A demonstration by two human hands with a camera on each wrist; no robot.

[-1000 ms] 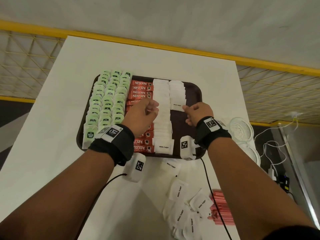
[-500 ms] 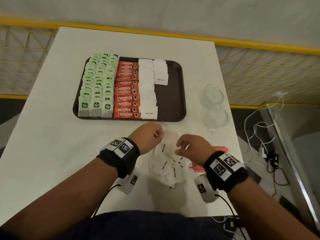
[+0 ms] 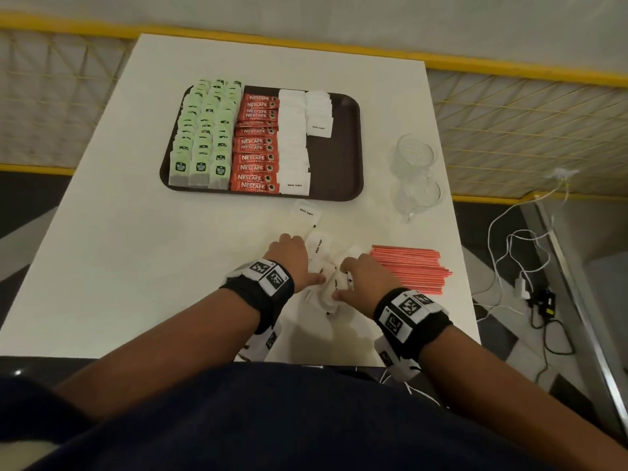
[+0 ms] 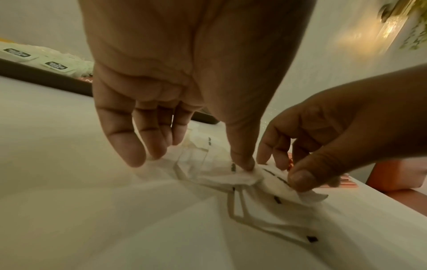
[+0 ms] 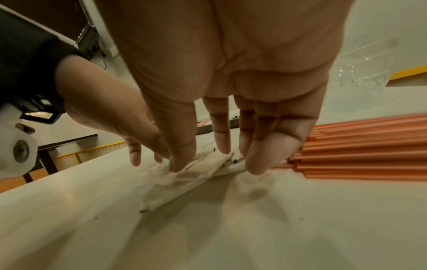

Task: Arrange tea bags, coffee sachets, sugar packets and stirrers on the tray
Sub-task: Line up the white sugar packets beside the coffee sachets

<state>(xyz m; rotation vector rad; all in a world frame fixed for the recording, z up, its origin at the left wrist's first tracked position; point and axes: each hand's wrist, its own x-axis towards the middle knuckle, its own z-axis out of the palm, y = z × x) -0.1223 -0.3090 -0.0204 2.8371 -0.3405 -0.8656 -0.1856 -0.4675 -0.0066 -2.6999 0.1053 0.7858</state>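
The dark tray (image 3: 339, 158) holds rows of green tea bags (image 3: 204, 134), red coffee sachets (image 3: 256, 144) and white sugar packets (image 3: 292, 137). A loose heap of sugar packets (image 3: 326, 294) lies near the table's front edge. My left hand (image 3: 294, 258) straddles the heap (image 4: 219, 175), thumb and straight fingers touching it. My right hand (image 3: 356, 277) pinches one packet's edge between thumb and fingers (image 4: 300, 179). Red stirrers (image 3: 411, 268) lie just right of that hand.
One sugar packet (image 3: 307, 212) lies alone between the heap and the tray. Two clear glasses (image 3: 416, 154) (image 3: 419, 195) stand near the table's right edge. White and black cables (image 3: 520, 260) trail on the floor to the right. The tray's right strip is bare.
Both hands have come back from the tray's sugar columns to the loose heap at the front and have lowered onto it. The tray's rows look unchanged.
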